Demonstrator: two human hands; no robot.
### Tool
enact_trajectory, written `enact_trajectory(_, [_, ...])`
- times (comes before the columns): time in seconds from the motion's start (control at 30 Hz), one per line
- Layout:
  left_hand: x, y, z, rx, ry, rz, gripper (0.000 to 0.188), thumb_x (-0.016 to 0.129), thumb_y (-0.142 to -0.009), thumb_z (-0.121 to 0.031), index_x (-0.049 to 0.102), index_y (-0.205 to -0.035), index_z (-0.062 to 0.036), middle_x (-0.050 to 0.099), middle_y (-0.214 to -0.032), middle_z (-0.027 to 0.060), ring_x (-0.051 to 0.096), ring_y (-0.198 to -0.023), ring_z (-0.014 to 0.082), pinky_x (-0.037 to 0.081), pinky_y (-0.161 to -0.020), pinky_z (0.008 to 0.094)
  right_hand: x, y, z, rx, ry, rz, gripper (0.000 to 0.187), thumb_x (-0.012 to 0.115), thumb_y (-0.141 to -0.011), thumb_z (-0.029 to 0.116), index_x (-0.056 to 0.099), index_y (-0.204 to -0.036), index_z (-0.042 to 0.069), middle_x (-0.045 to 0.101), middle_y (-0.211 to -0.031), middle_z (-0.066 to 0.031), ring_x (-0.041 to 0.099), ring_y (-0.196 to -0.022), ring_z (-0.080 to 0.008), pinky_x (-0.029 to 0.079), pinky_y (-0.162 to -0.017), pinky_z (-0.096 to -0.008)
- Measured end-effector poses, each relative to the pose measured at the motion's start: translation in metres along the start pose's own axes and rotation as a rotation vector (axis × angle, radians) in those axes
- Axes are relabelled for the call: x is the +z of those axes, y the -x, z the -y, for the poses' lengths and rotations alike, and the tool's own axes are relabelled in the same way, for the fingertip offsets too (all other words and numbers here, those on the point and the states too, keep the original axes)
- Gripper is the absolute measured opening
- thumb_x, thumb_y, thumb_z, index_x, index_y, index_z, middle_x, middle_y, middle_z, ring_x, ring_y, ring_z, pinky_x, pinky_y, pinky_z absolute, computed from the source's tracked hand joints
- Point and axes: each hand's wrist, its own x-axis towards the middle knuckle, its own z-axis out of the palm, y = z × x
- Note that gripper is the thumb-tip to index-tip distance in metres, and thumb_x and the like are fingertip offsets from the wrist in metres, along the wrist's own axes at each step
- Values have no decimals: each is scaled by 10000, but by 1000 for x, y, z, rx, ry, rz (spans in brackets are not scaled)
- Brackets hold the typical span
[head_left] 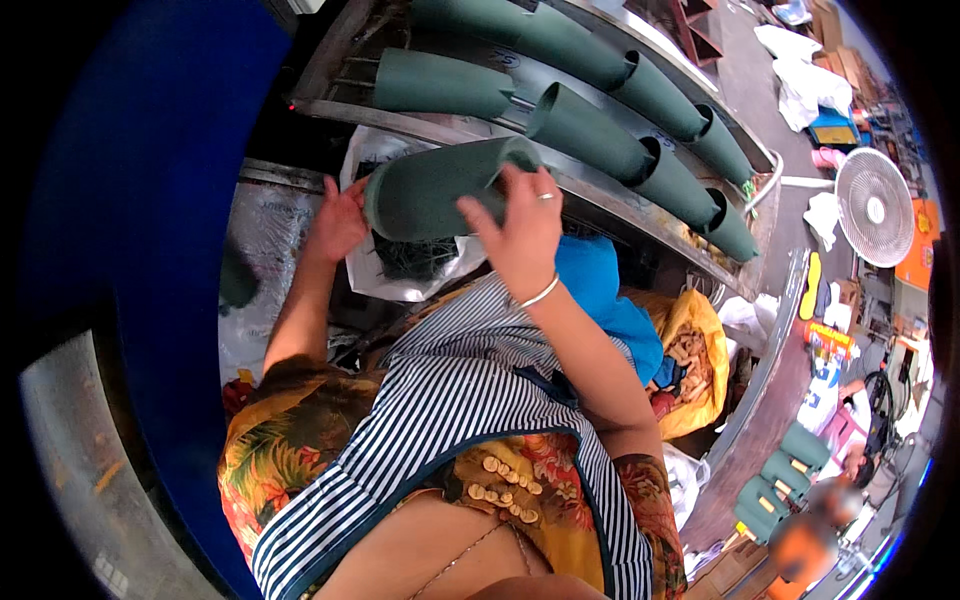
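Note:
A dark green tube [430, 190], wide and boot-shaft-like, lies level between my hands above a white bag [395, 288]. My left hand [340, 222] holds its left end, the fingertips partly behind the rim. At the right end, my right hand [522, 225] has its fingers on the cut edge, where a notch opens the wall. Part of the grip is hidden behind the fingers. Thin dark green trimmings [415, 260] fill the bag below the tube.
Beyond the tube stands a metal rack [600, 185] carrying several similar green tubes [590, 130]. A yellow sack [715, 350] with tan pieces sits right, past a blue cloth [605, 290]. Farther right are a white fan [875, 210] and another person [800, 545]. A blue panel [160, 250] rises left.

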Motion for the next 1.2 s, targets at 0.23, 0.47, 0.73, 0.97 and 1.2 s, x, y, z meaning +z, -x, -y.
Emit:
enact_trajectory(0.23, [-26, 52, 19, 215, 20, -605, 478, 511, -995, -339, 466, -1380, -60, 503, -1419, 87, 468, -1306, 259, 364, -1085, 446, 74, -58, -73, -54, -346, 77, 375, 687, -857, 297, 636, -1103, 18, 658, -1005, -177, 596, -926, -357, 464, -853, -437])
enact_trajectory(0.47, [-19, 65, -33, 318, -2, -306, 374, 474, -976, -264, 575, -1240, -18, 620, -1270, 102, 561, -1203, 266, 392, -1065, 434, 186, -110, -200, 1263, -1236, 210, 454, 724, -867, 241, 571, -1238, 28, 648, -1024, -106, 642, -705, -192, 522, -545, -300])
enact_trajectory(0.73, [15, 9, -96, 434, -162, -607, 384, 516, -980, -261, 562, -1275, -19, 610, -1288, 109, 560, -1208, 268, 395, -1065, 424, 88, -177, -118, -15, -143, -128, 141, 668, -851, 257, 666, -854, 116, 624, -850, -81, 628, -782, -319, 501, -654, -425])
enact_trajectory(0.97, [93, -145, -106, 454, -546, -726, 346, 652, -923, -176, 598, -1210, 10, 646, -1167, 109, 623, -1046, 225, 484, -908, 346, -149, -155, -133, -215, 464, -214, 123, 718, -826, 163, 685, -941, 132, 662, -940, -42, 650, -825, -277, 515, -680, -377])
enact_trajectory(1.2, [26, -258, -71, 411, -1292, -688, 552, 709, -855, -387, 595, -1223, 9, 654, -1152, 170, 615, -1048, 282, 467, -898, 386, -228, -11, -187, 78, 830, -92, 118, 712, -845, 134, 682, -956, 110, 664, -937, -52, 656, -805, -263, 512, -687, -360])
